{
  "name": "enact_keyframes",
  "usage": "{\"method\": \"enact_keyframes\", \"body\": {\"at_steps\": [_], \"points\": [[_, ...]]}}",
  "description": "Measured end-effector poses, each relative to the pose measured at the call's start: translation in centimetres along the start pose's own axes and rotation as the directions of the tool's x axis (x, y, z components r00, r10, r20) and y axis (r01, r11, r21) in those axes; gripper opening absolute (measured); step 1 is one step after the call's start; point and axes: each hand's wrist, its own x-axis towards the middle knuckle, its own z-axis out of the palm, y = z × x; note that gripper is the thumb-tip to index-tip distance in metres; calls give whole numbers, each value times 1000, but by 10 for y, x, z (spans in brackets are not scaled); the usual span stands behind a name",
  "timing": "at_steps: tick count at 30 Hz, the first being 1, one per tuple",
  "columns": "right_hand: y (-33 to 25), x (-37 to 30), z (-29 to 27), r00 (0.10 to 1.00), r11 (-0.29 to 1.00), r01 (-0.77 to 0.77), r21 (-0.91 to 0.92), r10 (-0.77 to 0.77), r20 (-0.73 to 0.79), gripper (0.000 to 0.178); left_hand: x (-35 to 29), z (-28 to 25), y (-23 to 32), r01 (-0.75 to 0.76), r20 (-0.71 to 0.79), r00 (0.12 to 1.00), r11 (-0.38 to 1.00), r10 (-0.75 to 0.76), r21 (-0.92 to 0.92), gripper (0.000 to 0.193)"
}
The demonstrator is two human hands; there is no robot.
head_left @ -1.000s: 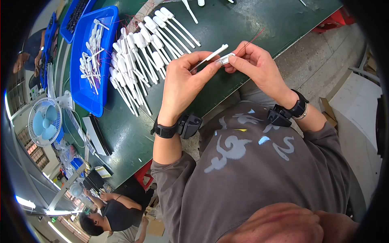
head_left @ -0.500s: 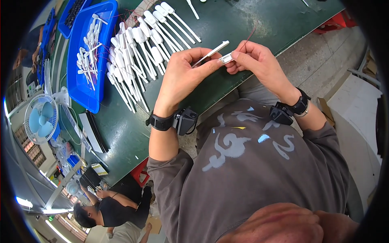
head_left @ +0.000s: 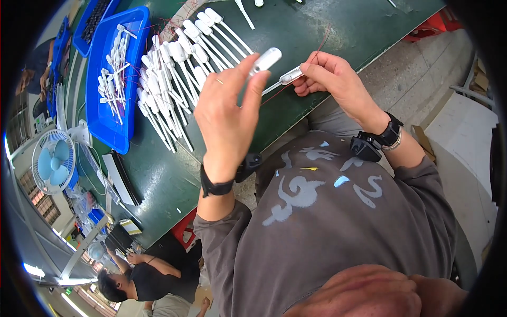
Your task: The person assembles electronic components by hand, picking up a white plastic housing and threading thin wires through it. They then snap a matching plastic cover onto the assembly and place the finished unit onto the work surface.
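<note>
Between the thumb and fingers of my left hand [head_left: 224, 113] is a white oval cover [head_left: 268, 59], raised over the green table. My right hand [head_left: 338, 82] pinches the end of a white long-handled plastic part [head_left: 290, 76] with a hollow, open-faced head. Its thin handle slants down to the left toward my left hand. A fine red wire [head_left: 320, 47] rises from my right fingers, and more red wire runs beside the handle. The cover and the hollow head are apart. Left of my left hand lies a pile of white long-handled parts [head_left: 174, 74].
A blue tray [head_left: 133, 79] at the left holds smaller white pieces with red wires. Behind it is another blue tray [head_left: 79, 45] with dark pieces. A fan [head_left: 54, 161] stands at the far left. Another person [head_left: 153, 274] sits at the lower left.
My left hand has turned and drawn back a little, and its white cover now faces up, away from the hollow head. My right hand keeps its grip almost in place.
</note>
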Motion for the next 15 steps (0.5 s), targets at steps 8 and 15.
{"method": "enact_keyframes", "body": {"at_steps": [8, 15], "points": [[-1, 0, 2, 1000, 1000, -6, 10, 6, -9, 23, -17, 13, -2, -178, -79, 978, 966, 196, 189, 31], [0, 0, 1, 1000, 1000, 3, 9, -3, -12, 23, -16, 12, -2, -162, -149, 969, 962, 197, 219, 27]]}}
